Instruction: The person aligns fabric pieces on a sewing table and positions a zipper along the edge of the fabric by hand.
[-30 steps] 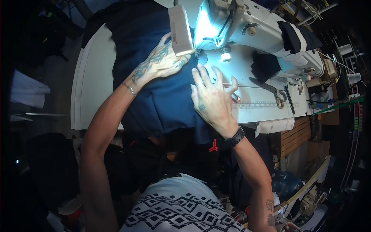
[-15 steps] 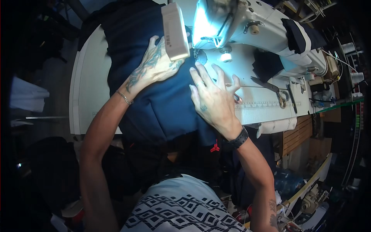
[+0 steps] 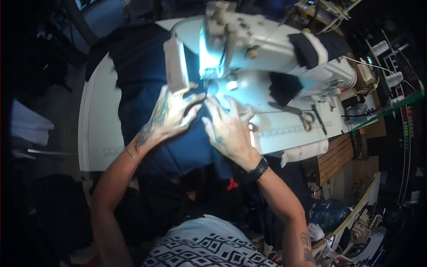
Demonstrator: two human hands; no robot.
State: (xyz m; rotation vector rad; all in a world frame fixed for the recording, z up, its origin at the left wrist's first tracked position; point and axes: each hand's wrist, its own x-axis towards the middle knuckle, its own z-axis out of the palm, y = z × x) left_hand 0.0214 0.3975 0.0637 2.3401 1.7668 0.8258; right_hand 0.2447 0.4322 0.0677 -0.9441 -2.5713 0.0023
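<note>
Dark blue fabric (image 3: 173, 153) lies over the left part of the sewing table and hangs off its front edge. My left hand (image 3: 169, 113) rests on it with fingers apart, partly under a white box-shaped part (image 3: 176, 66) of the machine. My right hand (image 3: 229, 129) lies at the fabric's right edge, fingers spread, its fingertips near those of my left hand. Both are just in front of the lit needle area of the white sewing machine (image 3: 275, 46). A small reddish object under my right hand's thumb side is too blurred to name.
Scissors (image 3: 308, 121) and a dark thin tool (image 3: 319, 119) lie on the table at the right, near a dark cloth piece (image 3: 284, 88). A ruler scale (image 3: 275, 129) runs along the front. A rolled white cloth (image 3: 304, 151) sits at the table's edge.
The view has shifted, so the machine appears lower and further left. My left hand's fingers have spread and come closer to my right hand's fingertips.
</note>
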